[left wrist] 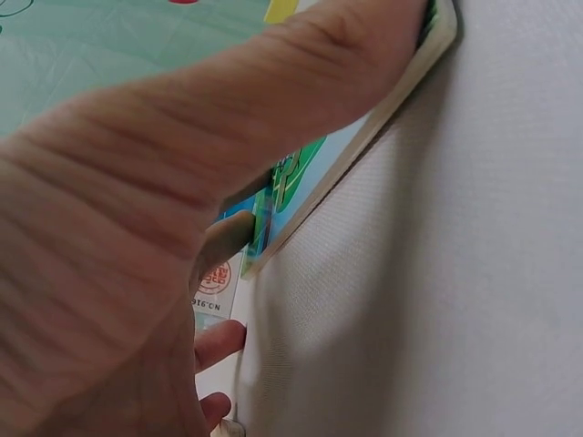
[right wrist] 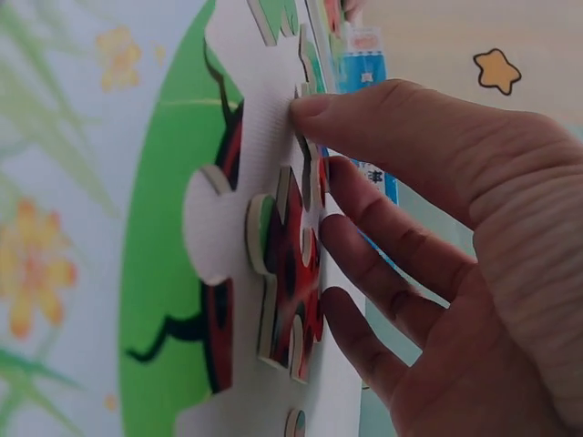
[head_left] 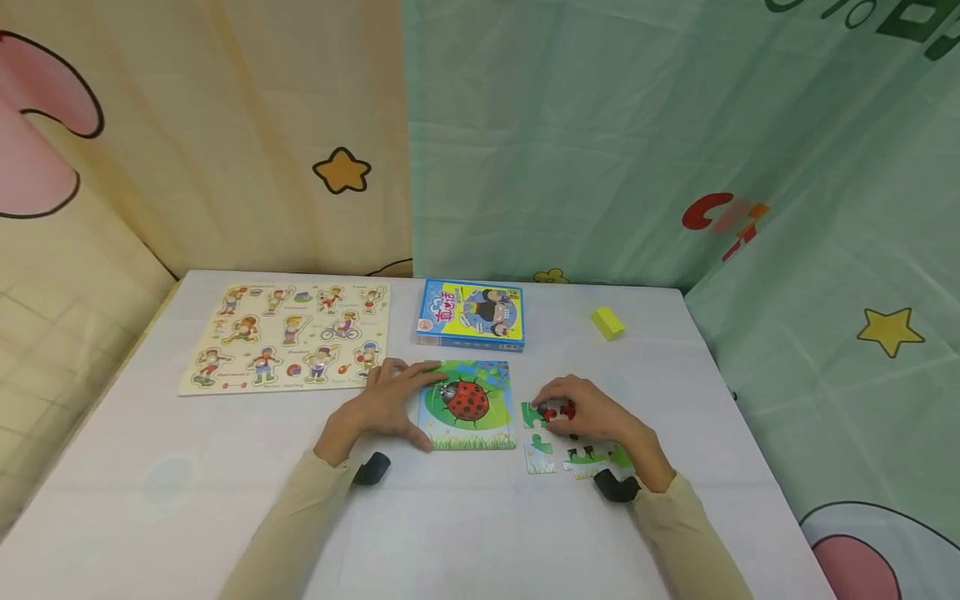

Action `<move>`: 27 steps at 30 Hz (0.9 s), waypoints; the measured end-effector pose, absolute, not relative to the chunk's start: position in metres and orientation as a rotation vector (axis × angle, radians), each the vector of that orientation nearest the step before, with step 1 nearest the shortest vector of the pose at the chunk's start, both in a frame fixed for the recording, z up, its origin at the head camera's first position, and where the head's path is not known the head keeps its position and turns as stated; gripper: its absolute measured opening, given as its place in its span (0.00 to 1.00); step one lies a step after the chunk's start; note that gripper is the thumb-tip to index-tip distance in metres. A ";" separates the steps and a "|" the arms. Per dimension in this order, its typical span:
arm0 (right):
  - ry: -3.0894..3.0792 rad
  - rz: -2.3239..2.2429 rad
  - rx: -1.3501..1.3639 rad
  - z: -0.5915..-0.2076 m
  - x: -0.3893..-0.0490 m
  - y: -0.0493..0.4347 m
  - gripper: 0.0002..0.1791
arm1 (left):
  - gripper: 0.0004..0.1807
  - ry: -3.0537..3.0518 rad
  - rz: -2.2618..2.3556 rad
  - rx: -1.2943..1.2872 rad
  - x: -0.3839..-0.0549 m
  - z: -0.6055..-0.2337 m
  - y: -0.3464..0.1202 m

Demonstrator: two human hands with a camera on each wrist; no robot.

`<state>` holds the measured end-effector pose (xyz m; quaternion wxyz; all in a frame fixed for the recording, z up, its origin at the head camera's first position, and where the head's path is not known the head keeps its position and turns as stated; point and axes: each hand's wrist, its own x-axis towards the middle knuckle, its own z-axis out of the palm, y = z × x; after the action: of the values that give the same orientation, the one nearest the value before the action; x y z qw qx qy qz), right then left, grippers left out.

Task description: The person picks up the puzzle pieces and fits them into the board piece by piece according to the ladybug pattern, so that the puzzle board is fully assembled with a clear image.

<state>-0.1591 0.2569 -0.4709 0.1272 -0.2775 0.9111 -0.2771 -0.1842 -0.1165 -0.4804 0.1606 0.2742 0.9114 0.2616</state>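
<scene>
A square ladybug puzzle picture (head_left: pixel 468 402) lies flat on the table. My left hand (head_left: pixel 385 403) spans its left side, fingers at the upper edge and thumb near the lower left corner. In the left wrist view, the thumb (left wrist: pixel 301 77) lies over the picture's edge. To the right, my right hand (head_left: pixel 588 410) pinches a puzzle piece (head_left: pixel 551 412) with thumb and index finger, low over the table. Loose puzzle pieces (head_left: pixel 539 458) lie below and beside it. Red-and-black pieces (right wrist: pixel 290 291) show under the fingers in the right wrist view.
A cream board with sports figures (head_left: pixel 291 337) lies at the back left. A blue and yellow box (head_left: pixel 471 315) stands behind the ladybug picture. A small yellow block (head_left: pixel 607 323) sits at the back right. Printed curtains (head_left: pixel 555 150) border the table (head_left: pixel 450 525).
</scene>
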 end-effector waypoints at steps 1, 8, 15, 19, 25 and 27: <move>2.650 -0.806 -0.807 -0.471 -0.159 0.257 0.16 | 0.61 2.602 0.747 0.781 -0.184 -0.481 -0.117; 2.651 -0.823 -0.792 -0.471 -0.156 0.254 0.14 | 0.61 2.604 0.735 0.778 -0.184 -0.482 -0.117; 2.659 -0.848 -0.799 -0.467 -0.158 0.248 0.14 | 0.62 2.604 0.736 0.792 -0.184 -0.481 -0.114; 2.654 -0.856 -0.841 -0.465 -0.161 0.242 0.13 | 0.62 2.610 0.722 0.795 -0.184 -0.481 -0.115; 2.629 -0.863 -0.920 -0.465 -0.167 0.226 0.13 | 0.62 2.614 0.715 0.785 -0.184 -0.481 -0.115; 2.613 -0.863 -0.944 -0.464 -0.169 0.218 0.13 | 0.62 2.614 0.720 0.783 -0.184 -0.480 -0.115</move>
<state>-0.1690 0.2184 -0.4643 0.1160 -0.3224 0.8921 -0.2945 -0.1841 -0.1152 -0.4805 0.1590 0.2738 0.9145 0.2517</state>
